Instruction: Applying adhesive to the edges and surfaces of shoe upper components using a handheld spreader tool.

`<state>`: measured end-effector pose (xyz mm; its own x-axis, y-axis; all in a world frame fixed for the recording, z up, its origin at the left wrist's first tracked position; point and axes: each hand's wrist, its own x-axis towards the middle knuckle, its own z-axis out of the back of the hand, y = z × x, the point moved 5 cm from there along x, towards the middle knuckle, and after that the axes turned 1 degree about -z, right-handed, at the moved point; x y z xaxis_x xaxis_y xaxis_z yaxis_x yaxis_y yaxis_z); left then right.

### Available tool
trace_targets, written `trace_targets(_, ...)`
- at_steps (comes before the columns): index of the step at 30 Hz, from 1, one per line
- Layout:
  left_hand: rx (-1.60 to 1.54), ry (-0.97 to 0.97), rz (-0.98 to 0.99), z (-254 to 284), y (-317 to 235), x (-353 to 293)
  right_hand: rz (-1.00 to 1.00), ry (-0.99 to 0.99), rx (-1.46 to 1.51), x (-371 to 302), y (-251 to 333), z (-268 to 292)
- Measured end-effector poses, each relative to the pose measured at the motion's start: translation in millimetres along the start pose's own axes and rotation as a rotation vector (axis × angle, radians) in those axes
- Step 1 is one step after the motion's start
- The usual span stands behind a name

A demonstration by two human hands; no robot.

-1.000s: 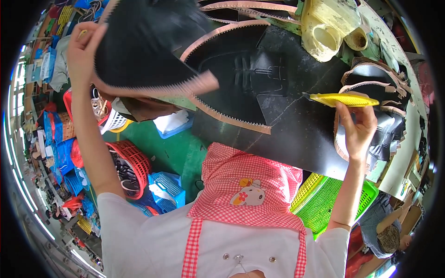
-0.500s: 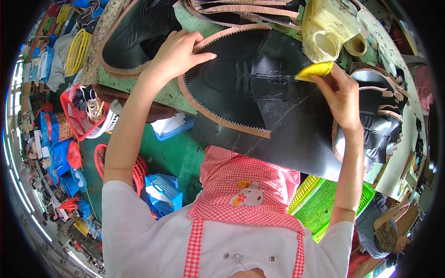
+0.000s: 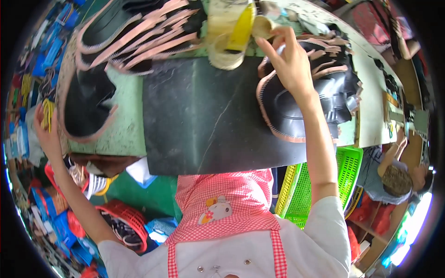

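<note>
My right hand (image 3: pixel 294 69) is open, thumb and fingers apart, just right of a pale yellow plastic container (image 3: pixel 227 58). A yellow scraper-like tool (image 3: pixel 242 28) leans in the container's opening; nothing shows in my right hand. Below that hand lies a pile of black leather shoe uppers (image 3: pixel 289 111) with tan zigzag-cut edges. My left hand (image 3: pixel 47 136) is past the table's left edge, its fingers apart. Beside it, a single black shoe upper (image 3: pixel 85 106) lies on the green tabletop. A yellow basket (image 3: pixel 48 113) shows between its fingers, seemingly in the background.
A black board (image 3: pixel 185 116) with a pale crack covers the table's middle. More uppers (image 3: pixel 134 41) are stacked at the back left. Green (image 3: pixel 320 185) and red (image 3: pixel 125 217) baskets stand below the table. Another person (image 3: pixel 391 180) sits at the right.
The yellow tool has left my right hand and is now in the container. The upper on the board is gone, and one lies at the left edge. My left hand moved left and nearer.
</note>
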<state>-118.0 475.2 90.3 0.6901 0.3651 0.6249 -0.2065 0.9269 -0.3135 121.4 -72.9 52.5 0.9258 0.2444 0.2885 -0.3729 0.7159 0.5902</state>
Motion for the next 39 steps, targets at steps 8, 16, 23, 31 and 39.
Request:
trace_targets(8, -0.913, 0.748, -0.266, -167.4, -332.3, -122.9, -0.243, -0.494, -0.634, -65.2, -188.0, 157.9)
trace_targets(16, -0.956, 0.484, -0.194, -232.4, -491.1, -180.9, -0.387, -0.334, 0.071, -101.0, -222.9, 133.7)
trace_targets(23, -0.602, 0.522, -0.34, -219.9, -488.0, -159.3, -0.283, -0.263, 0.155, -135.6, -174.5, 130.5)
trace_targets(31, -0.515, 0.305, -0.483, -277.9, -501.5, -83.4, -0.63, -0.147, 0.217, -180.4, -165.8, 122.9)
trace_targets(39, -0.492, 0.614, -0.503, -252.2, -496.3, -103.3, -0.584, -0.326, 0.41, -236.6, -147.4, 93.3)
